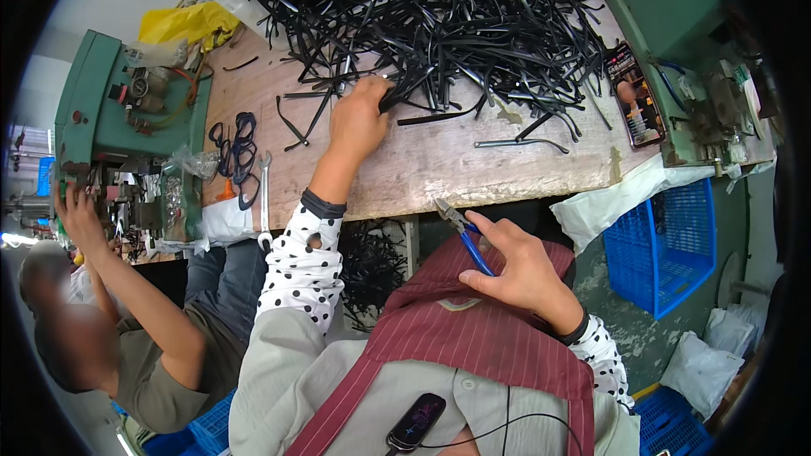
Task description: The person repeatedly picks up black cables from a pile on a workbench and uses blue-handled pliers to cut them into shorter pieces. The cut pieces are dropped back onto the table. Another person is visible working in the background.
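Observation:
Across the table lies a big heap of thin black eyeglass temples (473, 29), tangled together. My left hand (356, 122) is at the near edge of this heap, its fingers curled round black temples (389, 100); how many cannot be made out. Loose single temples (522, 145) lie in front of the pile. Close to my body, just off the table edge, my right hand (525, 274) grips diagonal cutting pliers (471, 245) with blue handles. The metal jaws of the pliers point up toward the table's front edge. Both forearms wear dotted white sleeves.
Green machines (97, 110) stand at the left and right table ends. Dark cord loops (243, 148) and a wrench (264, 190) lie at the left. A blue crate (638, 253) stands lower right. A co-worker's hand (80, 218) touches the left machine.

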Tool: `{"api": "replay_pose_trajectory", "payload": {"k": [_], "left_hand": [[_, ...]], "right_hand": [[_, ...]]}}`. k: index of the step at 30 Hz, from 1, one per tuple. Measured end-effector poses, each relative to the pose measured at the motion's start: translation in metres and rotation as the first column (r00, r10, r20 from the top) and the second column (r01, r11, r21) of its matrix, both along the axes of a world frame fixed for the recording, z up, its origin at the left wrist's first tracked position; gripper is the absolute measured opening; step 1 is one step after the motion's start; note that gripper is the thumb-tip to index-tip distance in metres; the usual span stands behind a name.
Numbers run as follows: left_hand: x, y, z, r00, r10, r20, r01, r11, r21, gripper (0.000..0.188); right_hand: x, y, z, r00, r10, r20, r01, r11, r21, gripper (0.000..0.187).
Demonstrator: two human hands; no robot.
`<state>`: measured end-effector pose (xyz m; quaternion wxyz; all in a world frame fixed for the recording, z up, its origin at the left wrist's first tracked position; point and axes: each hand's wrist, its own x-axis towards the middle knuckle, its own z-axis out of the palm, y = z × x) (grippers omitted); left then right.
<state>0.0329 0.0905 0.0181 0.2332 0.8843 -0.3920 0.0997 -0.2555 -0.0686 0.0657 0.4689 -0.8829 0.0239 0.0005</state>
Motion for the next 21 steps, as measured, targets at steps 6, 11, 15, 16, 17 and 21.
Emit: {"api": "replay_pose_trajectory", "payload": {"k": [6, 11, 15, 16, 17, 21], "left_hand": [[0.006, 0.009, 0.002, 0.998, -0.037, 0.044, 0.029, 0.982, 0.187, 0.034], [-0.021, 0.017, 0.004, 0.996, 0.056, 0.065, -0.060, 0.996, 0.063, 0.032], [-0.050, 0.015, -0.002, 1.000, 0.024, 0.013, -0.024, 1.000, -0.019, 0.034], [-0.051, 0.018, -0.005, 0.999, 0.038, 0.012, -0.037, 0.998, -0.049, 0.034], [-0.052, 0.021, -0.009, 0.999, 0.051, 0.011, -0.050, 0.996, -0.079, 0.034], [-0.041, 0.035, -0.002, 0.981, 0.012, -0.191, -0.049, 0.981, -0.190, 0.025]], "right_hand": [[0.003, 0.009, 0.000, 1.000, 0.011, -0.015, -0.009, 0.995, 0.102, 0.078], [0.003, 0.005, 0.001, 1.000, -0.003, -0.001, 0.004, 0.998, 0.057, 0.077], [0.003, 0.005, -0.003, 0.999, -0.032, -0.013, 0.032, 0.997, 0.068, 0.077], [0.003, 0.006, -0.003, 0.999, -0.031, -0.011, 0.032, 0.997, 0.075, 0.077], [0.003, 0.007, -0.003, 0.999, -0.031, -0.011, 0.031, 0.996, 0.084, 0.077], [0.002, 0.008, -0.006, 0.999, -0.034, 0.015, 0.032, 0.995, 0.092, 0.077]]}}
